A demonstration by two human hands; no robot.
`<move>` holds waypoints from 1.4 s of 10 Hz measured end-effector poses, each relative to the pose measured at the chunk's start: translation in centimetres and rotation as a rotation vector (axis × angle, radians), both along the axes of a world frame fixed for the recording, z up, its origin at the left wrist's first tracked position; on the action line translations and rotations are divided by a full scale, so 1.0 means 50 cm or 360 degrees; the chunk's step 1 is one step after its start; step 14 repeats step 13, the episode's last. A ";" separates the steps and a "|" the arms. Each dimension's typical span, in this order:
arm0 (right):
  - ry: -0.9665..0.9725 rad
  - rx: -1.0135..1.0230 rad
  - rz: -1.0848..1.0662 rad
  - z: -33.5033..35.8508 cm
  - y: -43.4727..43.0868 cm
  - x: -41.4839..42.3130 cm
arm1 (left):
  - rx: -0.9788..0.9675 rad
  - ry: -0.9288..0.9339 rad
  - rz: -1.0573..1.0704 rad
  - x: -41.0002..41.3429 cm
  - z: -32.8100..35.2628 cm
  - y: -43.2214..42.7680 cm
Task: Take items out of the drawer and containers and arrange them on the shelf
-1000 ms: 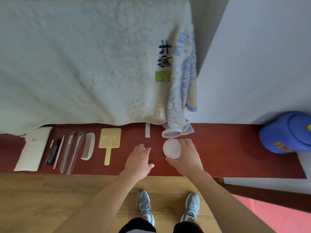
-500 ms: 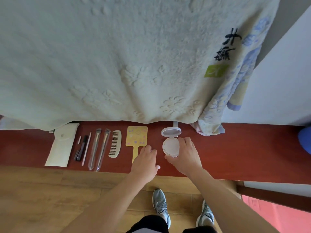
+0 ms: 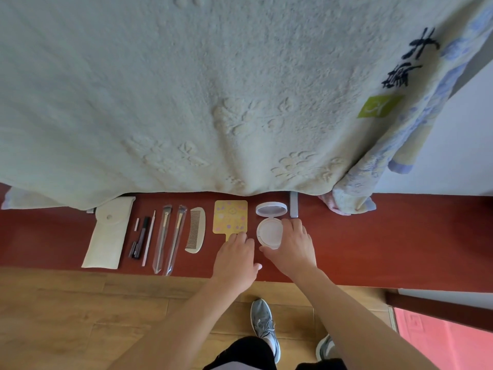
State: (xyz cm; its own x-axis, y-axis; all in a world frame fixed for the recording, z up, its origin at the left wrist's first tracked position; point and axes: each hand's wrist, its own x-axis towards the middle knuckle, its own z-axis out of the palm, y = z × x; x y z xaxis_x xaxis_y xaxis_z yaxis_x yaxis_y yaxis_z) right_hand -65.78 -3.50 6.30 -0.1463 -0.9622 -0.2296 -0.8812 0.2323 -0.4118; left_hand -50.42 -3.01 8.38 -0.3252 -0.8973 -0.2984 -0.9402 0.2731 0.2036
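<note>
The head camera looks down on a red shelf (image 3: 400,236) that runs across under a hanging pale towel (image 3: 186,89). A row of toiletries already lies on the shelf, side by side and just apart. From the left there are:

- a white pouch (image 3: 108,233)
- a short white stick (image 3: 136,224)
- a dark cosmetic pencil (image 3: 140,237)
- a thin white stick (image 3: 149,237)
- two makeup brushes (image 3: 163,236) in clear sleeves
- a comb (image 3: 196,230)
- a yellow hand mirror (image 3: 230,216)
- an open compact (image 3: 270,231), last in the row, with its lid (image 3: 271,209) tipped back toward the towel

The right hand (image 3: 292,245) has its grip on the compact, thumb at the near rim and fingers curled round the far right side. The base appears to sit on the shelf. The left hand (image 3: 236,259) lies over the hand mirror's handle, fingers loose and fairly straight, thumb out to the side. Its grip is slack and closes on nothing that shows; it only rests there.

Judged from this layout, the task is well along. A full row is out and lined up. The compact looks like the piece being settled at the right end, with the mirror perhaps being squared beside it. What is left cannot be fully told, because neither the drawer nor any container shows here, so there is no knowing if more waits inside. Bare shelf runs on to the right of the compact. Below are the wooden floor (image 3: 66,316) and the person's grey shoes (image 3: 264,324).
</note>
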 end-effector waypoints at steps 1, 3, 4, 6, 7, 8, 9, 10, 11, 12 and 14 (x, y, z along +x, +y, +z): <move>0.0024 0.0004 0.0005 0.001 0.000 0.004 | -0.0008 0.0025 -0.0005 0.002 -0.002 0.000; 0.0035 0.0107 0.0124 0.010 0.002 -0.012 | -0.0006 0.0039 -0.0006 0.002 0.001 0.001; 0.0043 0.0100 0.0151 0.012 0.001 -0.017 | -0.0001 0.0043 0.0000 0.000 0.003 0.000; 0.0041 0.0096 0.0135 0.013 -0.001 -0.012 | 0.0001 0.0028 -0.0001 0.001 0.001 0.003; 0.0049 0.0088 0.0136 0.012 0.000 -0.012 | 0.0007 0.0015 -0.0003 0.001 0.001 0.001; 0.0043 0.0102 0.0136 0.014 0.000 -0.011 | 0.0000 0.0016 0.0000 0.001 0.001 0.001; 0.0037 0.0106 0.0129 0.015 0.000 -0.011 | -0.0004 0.0007 0.0000 0.001 -0.001 0.002; 0.0024 0.0142 0.0129 0.021 0.001 -0.010 | 0.0015 -0.0003 0.0004 0.001 0.001 0.001; 0.0020 0.0171 0.0126 0.025 0.005 -0.018 | 0.0004 0.0040 0.0045 -0.001 0.010 -0.002; 0.0020 0.0211 0.0138 0.053 0.013 -0.031 | -0.0099 0.0084 0.0077 -0.004 0.031 -0.003; 0.0008 0.0178 0.0155 0.081 0.010 -0.047 | -0.0226 0.0093 0.0073 -0.010 0.054 -0.013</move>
